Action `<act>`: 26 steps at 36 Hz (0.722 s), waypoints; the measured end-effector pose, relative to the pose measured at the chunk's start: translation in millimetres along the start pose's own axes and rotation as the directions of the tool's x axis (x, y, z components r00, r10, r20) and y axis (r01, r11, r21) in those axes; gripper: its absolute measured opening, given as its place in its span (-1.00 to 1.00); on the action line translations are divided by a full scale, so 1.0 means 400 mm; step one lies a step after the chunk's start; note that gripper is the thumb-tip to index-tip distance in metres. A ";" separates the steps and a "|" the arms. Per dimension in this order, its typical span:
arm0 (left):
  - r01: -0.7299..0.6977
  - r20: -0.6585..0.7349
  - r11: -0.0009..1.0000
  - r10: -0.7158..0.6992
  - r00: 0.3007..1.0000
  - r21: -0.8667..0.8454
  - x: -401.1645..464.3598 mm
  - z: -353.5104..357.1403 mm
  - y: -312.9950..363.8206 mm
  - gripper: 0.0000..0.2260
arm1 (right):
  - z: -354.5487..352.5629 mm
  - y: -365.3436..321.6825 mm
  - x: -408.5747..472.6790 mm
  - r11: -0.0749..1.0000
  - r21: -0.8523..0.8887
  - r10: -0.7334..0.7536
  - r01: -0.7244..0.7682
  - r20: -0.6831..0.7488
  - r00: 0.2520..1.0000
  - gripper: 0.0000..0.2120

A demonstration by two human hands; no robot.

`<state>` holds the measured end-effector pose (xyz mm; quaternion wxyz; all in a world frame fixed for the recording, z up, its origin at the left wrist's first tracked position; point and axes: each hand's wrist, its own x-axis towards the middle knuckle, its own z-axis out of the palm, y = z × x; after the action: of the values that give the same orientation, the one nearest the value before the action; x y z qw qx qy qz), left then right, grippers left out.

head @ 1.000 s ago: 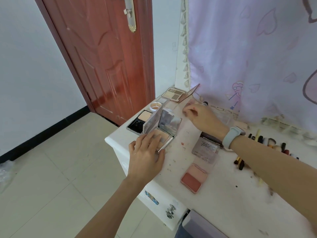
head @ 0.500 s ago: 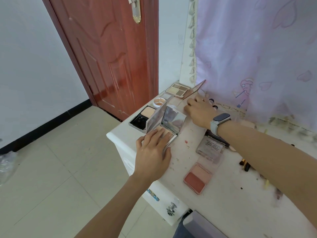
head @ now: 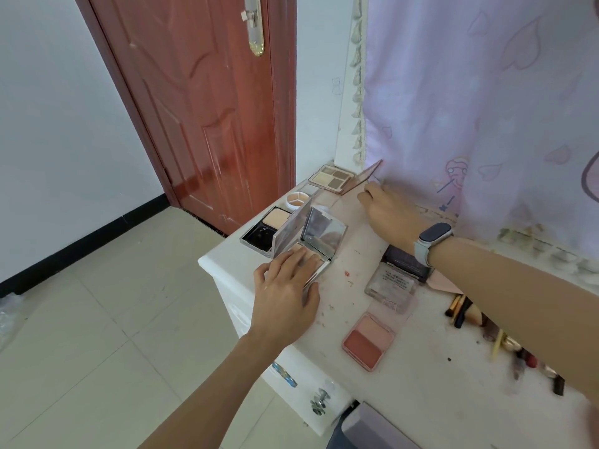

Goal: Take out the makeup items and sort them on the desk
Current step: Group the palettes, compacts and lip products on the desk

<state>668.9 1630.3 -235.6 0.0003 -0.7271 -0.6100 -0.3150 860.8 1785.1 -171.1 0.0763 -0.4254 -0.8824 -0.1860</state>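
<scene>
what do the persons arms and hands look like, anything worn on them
Both forearms are bare, with no sleeves in view and no gloves on either hand. The right hand has a smart band on its wrist: a dark, rounded oblong screen on a pale grey strap. The left hand and its wrist carry nothing. No rings show on the fingers that can be seen.

Mirrored silver compact (head: 319, 236) (glossy) — desk (head: 431, 380) matt, stained; door (head: 207, 102) glossy.

Red-brown panelled wooden door (head: 207, 108) with brass handle plate (head: 254, 25); pale lilac heart-print curtain (head: 479, 102); beige tiled floor (head: 107, 335); white wall with black skirting (head: 81, 241).
</scene>
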 end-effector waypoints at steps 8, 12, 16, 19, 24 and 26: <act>-0.171 -0.211 0.972 0.135 0.968 -0.163 0.051 -0.024 0.059 -0.69 | -0.128 0.013 -0.053 0.221 0.911 0.480 -0.347 0.208 0.852 -0.86; -0.159 -0.226 0.971 0.117 0.967 -0.179 0.143 -0.064 0.119 -0.59 | -0.189 0.033 -0.063 0.093 0.932 0.477 -0.349 0.266 0.837 -0.93; -0.150 -0.149 0.962 0.118 0.982 -0.228 0.231 -0.094 0.170 -0.48 | -0.238 0.026 -0.081 -0.017 0.942 0.394 -0.336 0.315 0.863 -0.78; -0.154 -0.159 0.932 0.106 0.982 -0.329 0.272 -0.106 0.195 -0.63 | -0.269 0.022 -0.090 0.031 0.950 0.410 -0.311 0.272 0.871 -0.73; -0.057 -0.083 0.850 0.016 0.996 -0.524 0.302 -0.112 0.209 -0.70 | -0.275 0.038 -0.100 0.077 0.933 0.454 -0.351 0.280 0.846 -0.71; -0.035 -0.069 0.823 -0.005 0.998 -0.567 0.312 -0.117 0.214 -0.82 | -0.275 0.035 -0.104 0.069 0.935 0.448 -0.347 0.282 0.848 -0.72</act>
<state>730.5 1701.3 -108.1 -0.1932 -0.6882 -0.4823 -0.5065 895.0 1719.8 -78.4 0.4081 -0.4957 -0.6416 0.4196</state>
